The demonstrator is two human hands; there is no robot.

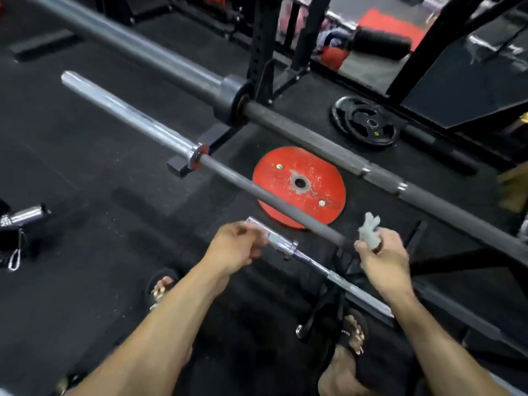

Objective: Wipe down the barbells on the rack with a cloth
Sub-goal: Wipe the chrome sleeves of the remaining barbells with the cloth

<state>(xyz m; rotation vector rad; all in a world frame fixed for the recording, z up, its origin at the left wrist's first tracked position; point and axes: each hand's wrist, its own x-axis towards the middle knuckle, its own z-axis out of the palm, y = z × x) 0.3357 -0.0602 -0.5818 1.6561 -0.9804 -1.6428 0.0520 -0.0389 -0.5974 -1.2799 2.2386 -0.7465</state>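
Left hand (pixel 238 247) gripping chrome bar (pixel 311 262) end, right hand (pixel 383 261) — cloth (pixel 370 230)

**What we cannot see well**

The left hand (pixel 238 247) is blurry and covers the end of the short shiny bar (pixel 311 262). The right hand (pixel 384 260) hides most of the cloth (pixel 370 228). The two long barbells (pixel 285 208) run off the picture's edge.

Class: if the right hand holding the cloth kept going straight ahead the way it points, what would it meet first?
Probably the dark bar just beyond the right hand and its cloth, though depth is hard to judge here.
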